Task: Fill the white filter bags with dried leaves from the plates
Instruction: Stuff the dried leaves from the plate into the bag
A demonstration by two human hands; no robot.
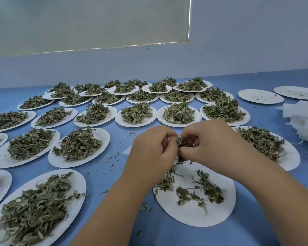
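My left hand point(150, 151) and my right hand point(215, 141) meet above the near white plate point(190, 215), fingers curled. Between them they pinch a clump of dried leaves point(180, 142). A white filter bag point(130, 150) is mostly hidden under my left hand; only a small white corner shows at its left side. The near plate holds just a few scattered dried leaves point(210, 189). A pile of white filter bags point(302, 119) lies at the right edge.
Many white plates heaped with dried leaves cover the blue table point(103, 173), left and behind my hands. Two nearly bare plates point(260, 96) sit at the back right. Leaf crumbs lie scattered on the table. A wall stands behind.
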